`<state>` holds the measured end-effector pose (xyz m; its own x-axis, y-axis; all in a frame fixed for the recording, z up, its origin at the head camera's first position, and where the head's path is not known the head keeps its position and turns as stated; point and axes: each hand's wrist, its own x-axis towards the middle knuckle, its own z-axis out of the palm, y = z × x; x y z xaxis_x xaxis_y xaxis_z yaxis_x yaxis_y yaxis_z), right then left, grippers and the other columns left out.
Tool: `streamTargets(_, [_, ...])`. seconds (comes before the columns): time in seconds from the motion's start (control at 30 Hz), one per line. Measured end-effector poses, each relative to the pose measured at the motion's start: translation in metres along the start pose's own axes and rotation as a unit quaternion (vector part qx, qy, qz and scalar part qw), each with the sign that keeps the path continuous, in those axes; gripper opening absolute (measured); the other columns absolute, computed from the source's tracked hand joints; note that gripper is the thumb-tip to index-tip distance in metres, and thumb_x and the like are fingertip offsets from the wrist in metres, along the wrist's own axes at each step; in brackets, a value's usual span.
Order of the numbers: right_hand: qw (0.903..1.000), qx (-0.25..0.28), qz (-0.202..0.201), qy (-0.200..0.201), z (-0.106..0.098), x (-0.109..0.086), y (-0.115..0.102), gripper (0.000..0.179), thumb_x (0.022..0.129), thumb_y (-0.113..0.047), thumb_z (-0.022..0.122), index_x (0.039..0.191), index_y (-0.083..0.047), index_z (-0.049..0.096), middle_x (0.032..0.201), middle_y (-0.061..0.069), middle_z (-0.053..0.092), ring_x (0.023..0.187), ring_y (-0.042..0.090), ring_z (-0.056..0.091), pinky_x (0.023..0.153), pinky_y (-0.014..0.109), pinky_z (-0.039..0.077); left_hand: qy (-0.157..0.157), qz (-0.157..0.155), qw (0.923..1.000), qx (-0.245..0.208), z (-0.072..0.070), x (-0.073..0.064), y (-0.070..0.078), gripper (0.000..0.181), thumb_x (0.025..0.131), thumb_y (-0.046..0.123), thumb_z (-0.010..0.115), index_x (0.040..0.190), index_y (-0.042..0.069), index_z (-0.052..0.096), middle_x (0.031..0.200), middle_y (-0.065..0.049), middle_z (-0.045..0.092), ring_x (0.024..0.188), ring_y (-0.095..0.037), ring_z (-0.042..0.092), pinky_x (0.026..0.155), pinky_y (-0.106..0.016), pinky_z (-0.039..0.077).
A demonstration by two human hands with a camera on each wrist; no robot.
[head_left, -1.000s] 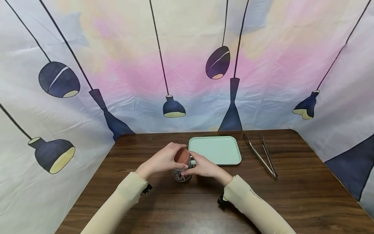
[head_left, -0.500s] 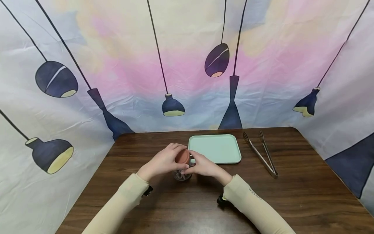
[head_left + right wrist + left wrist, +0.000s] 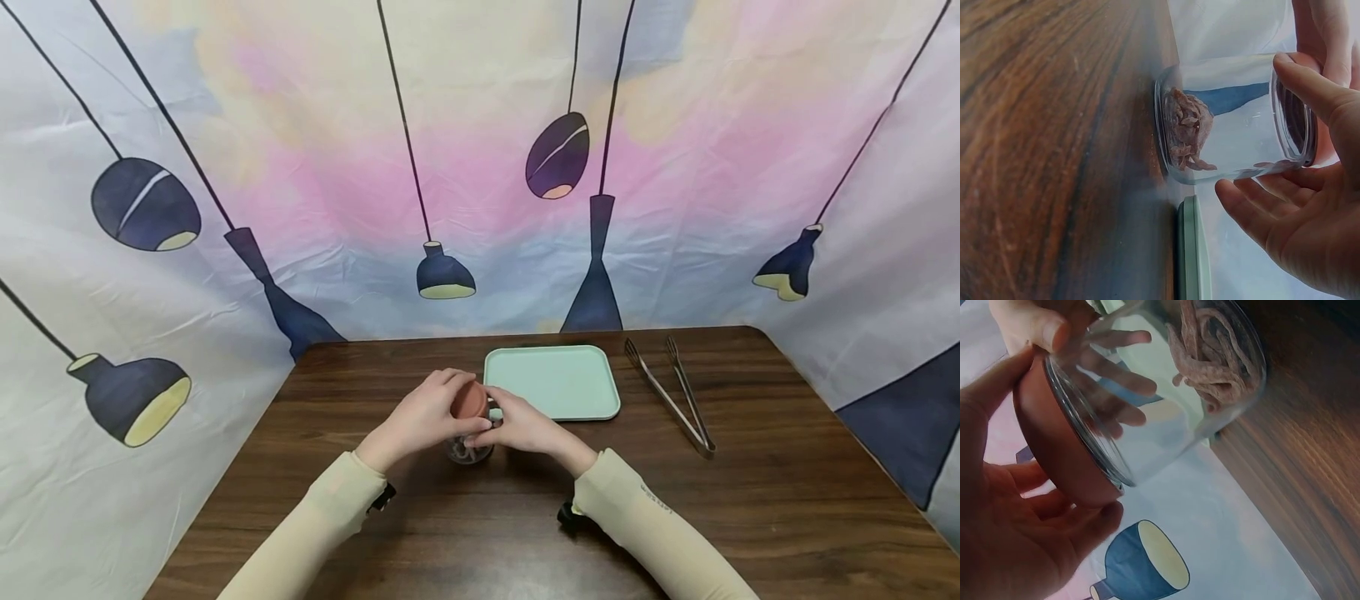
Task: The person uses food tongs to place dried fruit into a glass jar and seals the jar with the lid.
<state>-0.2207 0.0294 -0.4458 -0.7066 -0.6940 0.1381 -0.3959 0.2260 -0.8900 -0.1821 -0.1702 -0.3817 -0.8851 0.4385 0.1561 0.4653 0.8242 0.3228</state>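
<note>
A clear glass jar (image 3: 470,454) stands on the table under both hands. Its reddish-brown lid (image 3: 1054,434) sits on the mouth, with no gap that I can make out. My left hand (image 3: 422,417) grips the lid, thumb and fingers spread round its rim. From the other side my right hand (image 3: 527,427) holds the upper part of the jar, the thumb on the near side and fingers behind the glass. Wrinkled brown dried strips (image 3: 1188,131) lie at the jar's bottom, seen through the glass in both wrist views.
Behind the jar to the right lies a pale green tray (image 3: 551,383). Metal tongs (image 3: 675,400) lie spread at the right of the tray. A printed cloth (image 3: 495,167) hangs behind the dark wooden table (image 3: 480,533).
My left hand and forearm have shifted slightly to the right, still on the lid. The right hand stays at the jar. The whole head view has moved a little.
</note>
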Motion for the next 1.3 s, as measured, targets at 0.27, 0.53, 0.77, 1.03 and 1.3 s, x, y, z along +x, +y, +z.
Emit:
streamTargets(0.27, [1.0, 0.0, -0.009, 0.0, 0.001, 0.001, 0.002, 0.079, 0.086, -0.028, 0.083, 0.152, -0.017, 0.041, 0.142, -0.001, 0.052, 0.131, 0.019, 0.049, 0.091, 0.028, 0.053, -0.001, -0.032, 0.9979, -0.057, -0.002, -0.008, -0.009, 0.085, 0.084, 0.061, 0.074, 0.148, 0.009, 0.05, 0.142, -0.013, 0.052, 0.118, -0.027, 0.053, 0.082, -0.038, 0.052])
streamTargets(0.53, [0.9999, -0.01, 0.0, 0.006, 0.001, 0.0, 0.002, 0.081, 0.087, -0.031, 0.082, 0.154, -0.019, 0.039, 0.148, -0.001, 0.047, 0.134, 0.018, 0.047, 0.092, 0.028, 0.052, -0.015, -0.055, 0.9912, -0.12, -0.003, -0.028, -0.023, 0.097, 0.083, 0.061, 0.075, 0.156, 0.01, 0.037, 0.143, -0.01, 0.052, 0.12, -0.023, 0.048, 0.09, -0.042, 0.048])
streamTargets(0.77, [0.9999, -0.007, -0.009, 0.006, 0.001, -0.001, 0.004, 0.081, 0.087, -0.033, 0.082, 0.154, -0.018, 0.039, 0.149, 0.002, 0.046, 0.133, 0.022, 0.049, 0.093, 0.033, 0.052, 0.021, -0.075, 0.9916, -0.103, 0.003, -0.047, -0.02, 0.091, 0.085, 0.049, 0.079, 0.154, 0.006, 0.04, 0.139, -0.014, 0.053, 0.128, -0.033, 0.048, 0.099, -0.054, 0.045])
streamTargets(1.03, [0.9999, -0.005, -0.009, 0.007, 0.002, -0.002, 0.006, 0.081, 0.088, -0.035, 0.081, 0.154, -0.017, 0.039, 0.15, 0.005, 0.046, 0.132, 0.024, 0.05, 0.093, 0.035, 0.053, 0.054, -0.088, 0.9935, -0.048, 0.006, -0.062, -0.004, 0.078, 0.089, 0.038, 0.078, 0.151, 0.003, 0.045, 0.13, -0.014, 0.058, 0.118, -0.031, 0.056, 0.091, -0.051, 0.05])
streamTargets(1.3, [0.9999, -0.008, -0.004, 0.006, 0.001, -0.001, 0.005, 0.08, 0.087, -0.035, 0.081, 0.154, -0.019, 0.039, 0.15, 0.003, 0.045, 0.133, 0.023, 0.049, 0.093, 0.034, 0.052, 0.093, -0.064, 0.9935, -0.012, 0.007, -0.072, 0.01, 0.071, 0.089, 0.039, 0.078, 0.142, -0.002, 0.055, 0.141, -0.018, 0.051, 0.125, -0.033, 0.05, 0.091, -0.051, 0.049])
